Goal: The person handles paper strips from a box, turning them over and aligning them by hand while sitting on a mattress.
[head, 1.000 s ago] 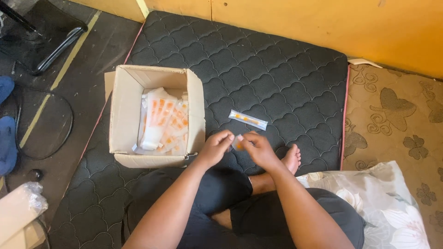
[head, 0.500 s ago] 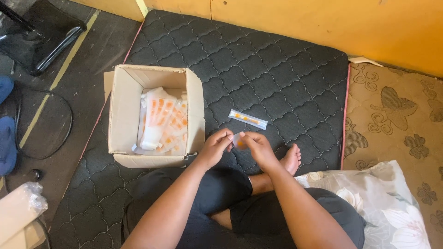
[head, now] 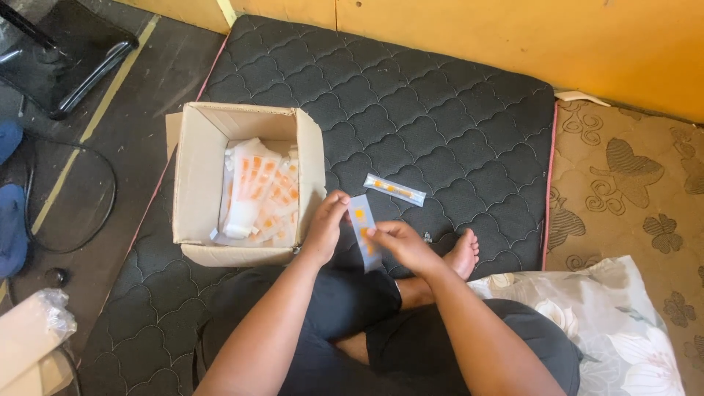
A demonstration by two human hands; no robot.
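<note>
Head view, looking down on a seated person with crossed legs on a black quilted mattress (head: 411, 110).

Containers: one open cardboard box (head: 196, 183) stands on the mattress just to the left of the hands, flaps up. It holds a loose heap of clear packets with orange markings (head: 258, 192), lying overlapped and leaning toward the box's right wall. The count cannot be made out.

Packages: a narrow, flat, clear packet with an orange patch (head: 363, 231) is held upright between both hands, in front of the knees and just right of the box. The left hand (head: 326, 227) pinches its left edge with fingers and thumb; the right hand (head: 400, 246) grips its lower part, fingers curled around it. Both hands are closed on this packet. A second sealed packet, long and slim with an orange strip inside (head: 394, 189), lies flat on the mattress beyond the hands, apart from them and from the box.

Surroundings: a beige patterned mattress (head: 623, 191) adjoins on the right; a floral cloth (head: 609, 323) lies at lower right; an orange wall (head: 513, 44) runs along the top. A plastic-wrapped object (head: 33, 330) sits at lower left, cut off by the frame.

Obscured: the lower end of the held packet is covered by the right hand. One bare foot (head: 462, 257) shows beside the right wrist. Print on the packets is too small to tell.
</note>
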